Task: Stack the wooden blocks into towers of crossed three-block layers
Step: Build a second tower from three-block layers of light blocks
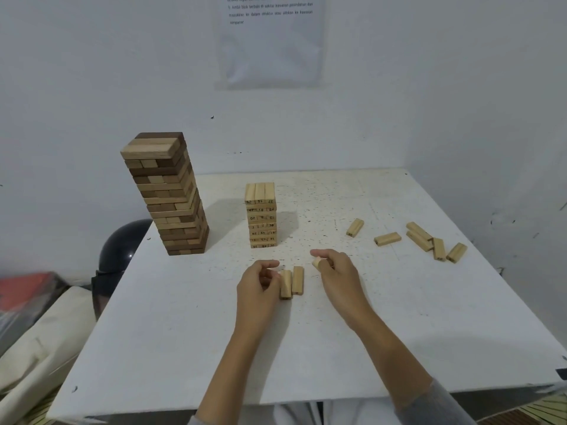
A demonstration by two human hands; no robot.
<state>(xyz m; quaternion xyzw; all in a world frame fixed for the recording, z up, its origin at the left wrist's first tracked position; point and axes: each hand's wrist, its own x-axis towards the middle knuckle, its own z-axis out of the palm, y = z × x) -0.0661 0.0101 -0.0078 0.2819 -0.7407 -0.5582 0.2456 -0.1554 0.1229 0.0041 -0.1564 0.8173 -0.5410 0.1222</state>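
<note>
Table (184, 332): white and speckled, with both forearms reaching in over its near edge.
Left hand (259, 280): fingers curled, tips against the left face of the near block; whether that is a true pinch or only a steadying touch cannot be told.
Paired blocks (291, 282): two pale blocks flat on the table just right of the left hand, side by side, a thin slit between them, long axes running away from the person.
Right hand (337, 271): thumb and forefinger pinch the held block, the other fingers folded under.
Held block (317, 262): only its square end shows, pointing left toward the pair, just right of it and clear of the table.
Deciding relation: the free side of the pair faces the right hand, so that hand looks better placed to lay the third block parallel alongside.
Numbered tower (260, 214): straight beyond the left hand's fingertips, several layers high; its top three run front to back, so the next layer would likely need turning crosswise.
Loose blocks (418, 236): six scattered beyond and well right of the right hand, lying at mixed angles.
Two-tone tower (167, 194): tall, dark and light wood, beyond and left of the left hand, apparently complete.
</note>
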